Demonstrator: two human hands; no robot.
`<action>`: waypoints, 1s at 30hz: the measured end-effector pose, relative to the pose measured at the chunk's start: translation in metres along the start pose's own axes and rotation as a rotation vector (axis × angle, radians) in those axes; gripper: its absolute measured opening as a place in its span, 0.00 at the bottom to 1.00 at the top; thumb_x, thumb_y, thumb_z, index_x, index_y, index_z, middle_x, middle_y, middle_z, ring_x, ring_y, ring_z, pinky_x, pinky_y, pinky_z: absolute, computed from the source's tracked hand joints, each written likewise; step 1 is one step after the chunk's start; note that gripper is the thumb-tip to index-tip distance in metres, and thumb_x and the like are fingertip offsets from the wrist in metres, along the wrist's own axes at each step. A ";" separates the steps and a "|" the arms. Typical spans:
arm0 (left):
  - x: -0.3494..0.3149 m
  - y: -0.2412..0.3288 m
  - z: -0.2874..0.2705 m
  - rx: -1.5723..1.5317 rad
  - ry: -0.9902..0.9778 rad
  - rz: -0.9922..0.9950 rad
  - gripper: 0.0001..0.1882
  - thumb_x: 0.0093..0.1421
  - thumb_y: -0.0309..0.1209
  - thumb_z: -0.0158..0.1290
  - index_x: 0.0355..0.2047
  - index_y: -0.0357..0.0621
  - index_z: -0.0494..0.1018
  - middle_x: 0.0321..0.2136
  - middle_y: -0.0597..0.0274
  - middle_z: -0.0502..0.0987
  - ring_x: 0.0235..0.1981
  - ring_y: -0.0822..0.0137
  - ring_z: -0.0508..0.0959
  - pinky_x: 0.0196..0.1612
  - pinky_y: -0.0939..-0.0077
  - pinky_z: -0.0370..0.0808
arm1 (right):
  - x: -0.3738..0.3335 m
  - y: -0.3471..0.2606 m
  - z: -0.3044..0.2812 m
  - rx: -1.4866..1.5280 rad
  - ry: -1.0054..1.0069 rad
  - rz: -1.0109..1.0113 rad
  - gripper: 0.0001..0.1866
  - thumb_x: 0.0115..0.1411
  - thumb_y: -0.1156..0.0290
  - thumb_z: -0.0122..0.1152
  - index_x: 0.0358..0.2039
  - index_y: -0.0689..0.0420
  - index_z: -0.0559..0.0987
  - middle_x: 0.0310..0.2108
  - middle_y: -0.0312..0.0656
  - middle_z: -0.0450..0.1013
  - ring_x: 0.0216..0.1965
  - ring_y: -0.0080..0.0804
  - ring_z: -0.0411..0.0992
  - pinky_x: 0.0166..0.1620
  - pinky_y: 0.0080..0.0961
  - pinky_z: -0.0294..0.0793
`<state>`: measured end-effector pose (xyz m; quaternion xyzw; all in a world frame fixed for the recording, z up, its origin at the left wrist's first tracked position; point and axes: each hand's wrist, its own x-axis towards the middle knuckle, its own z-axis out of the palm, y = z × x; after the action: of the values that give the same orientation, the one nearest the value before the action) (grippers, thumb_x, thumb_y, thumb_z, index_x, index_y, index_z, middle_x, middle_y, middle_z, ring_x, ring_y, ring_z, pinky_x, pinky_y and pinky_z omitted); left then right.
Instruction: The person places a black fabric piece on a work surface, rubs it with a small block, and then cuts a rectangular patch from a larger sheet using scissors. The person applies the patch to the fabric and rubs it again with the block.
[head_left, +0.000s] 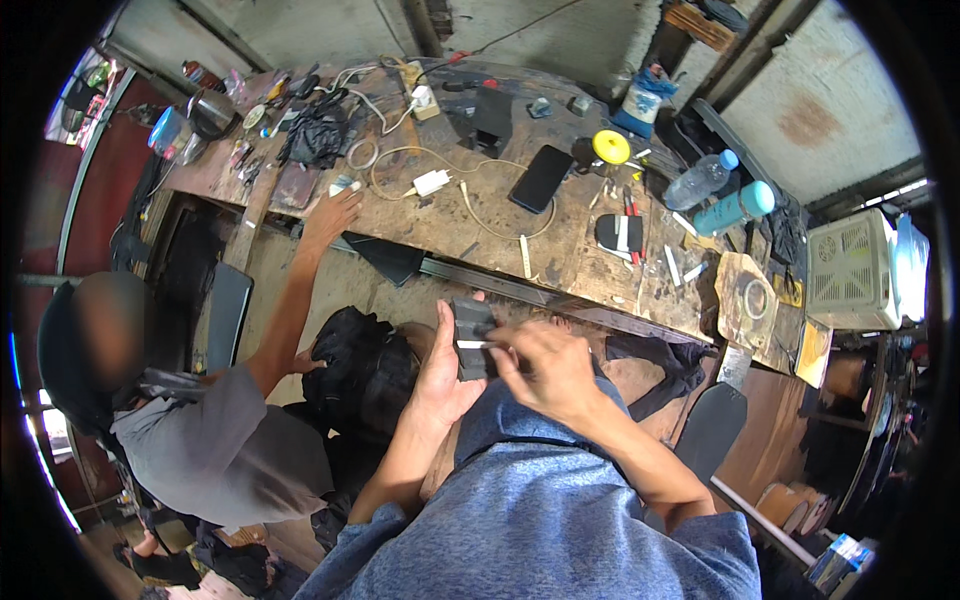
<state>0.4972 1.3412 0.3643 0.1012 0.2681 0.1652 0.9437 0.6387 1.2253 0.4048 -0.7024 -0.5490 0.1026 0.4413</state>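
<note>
In front of my lap, my left hand (443, 365) holds a flat, dark grey-black piece (470, 318), its thumb along the left edge. My right hand (553, 368) is over the right side of that piece, fingers bent and pinched together. A thin white strip (472, 344) lies across the dark piece, and its right end meets my right fingertips. Those fingertips are partly blurred and hide part of the piece.
The wooden workbench (440, 225) ahead carries a black phone (541, 180), a white charger (431, 183), red-handled pliers (632, 230), and bottles (735, 207). To my left, a co-worker in grey (220, 450) rests a hand on the bench edge. A beige appliance (853, 270) stands far right.
</note>
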 end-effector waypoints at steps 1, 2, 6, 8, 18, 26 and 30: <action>0.000 -0.003 0.003 0.038 0.049 -0.011 0.37 0.74 0.65 0.41 0.71 0.54 0.65 0.54 0.62 0.77 0.56 0.62 0.78 0.61 0.56 0.76 | 0.000 -0.002 0.005 -0.021 -0.024 -0.051 0.06 0.60 0.70 0.71 0.37 0.54 0.86 0.34 0.38 0.82 0.35 0.38 0.82 0.34 0.37 0.82; -0.002 -0.007 0.006 0.076 0.101 -0.021 0.37 0.74 0.65 0.40 0.71 0.54 0.65 0.55 0.62 0.77 0.57 0.62 0.77 0.62 0.56 0.75 | 0.000 -0.002 0.011 -0.034 0.020 -0.067 0.06 0.60 0.70 0.71 0.37 0.54 0.86 0.34 0.38 0.82 0.35 0.38 0.82 0.34 0.36 0.82; -0.006 -0.013 0.015 0.162 0.207 -0.038 0.37 0.74 0.65 0.41 0.71 0.54 0.65 0.57 0.63 0.76 0.59 0.64 0.76 0.63 0.56 0.73 | -0.005 0.007 0.017 -0.091 -0.019 -0.112 0.07 0.58 0.71 0.70 0.38 0.54 0.87 0.35 0.36 0.82 0.36 0.36 0.83 0.35 0.33 0.83; -0.006 -0.014 0.016 0.186 0.236 -0.021 0.37 0.74 0.65 0.41 0.71 0.54 0.65 0.57 0.63 0.76 0.59 0.64 0.76 0.63 0.56 0.74 | -0.008 0.010 0.014 -0.092 -0.024 -0.146 0.08 0.56 0.71 0.69 0.38 0.53 0.87 0.34 0.36 0.83 0.36 0.36 0.83 0.36 0.33 0.83; -0.007 -0.026 0.022 0.328 0.334 0.019 0.39 0.75 0.63 0.41 0.74 0.49 0.61 0.64 0.59 0.72 0.65 0.62 0.73 0.66 0.60 0.73 | -0.014 0.009 0.004 -0.130 -0.130 -0.090 0.10 0.54 0.70 0.73 0.37 0.55 0.88 0.36 0.38 0.84 0.36 0.37 0.84 0.39 0.32 0.83; 0.009 -0.040 0.007 0.335 0.462 0.187 0.34 0.75 0.60 0.46 0.68 0.48 0.68 0.58 0.61 0.75 0.60 0.66 0.75 0.62 0.64 0.75 | -0.015 0.007 0.005 -0.118 -0.020 -0.054 0.05 0.56 0.69 0.67 0.31 0.55 0.86 0.30 0.41 0.83 0.31 0.40 0.82 0.35 0.39 0.82; 0.011 -0.050 -0.010 0.438 0.497 0.091 0.36 0.72 0.64 0.48 0.60 0.44 0.72 0.52 0.61 0.77 0.54 0.67 0.76 0.58 0.66 0.76 | -0.018 0.003 0.002 -0.043 -0.064 0.049 0.07 0.56 0.70 0.70 0.34 0.55 0.89 0.35 0.41 0.86 0.34 0.40 0.85 0.36 0.35 0.83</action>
<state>0.5139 1.2996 0.3366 0.2700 0.5143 0.1652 0.7970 0.6329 1.2109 0.3951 -0.7212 -0.5476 0.1239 0.4058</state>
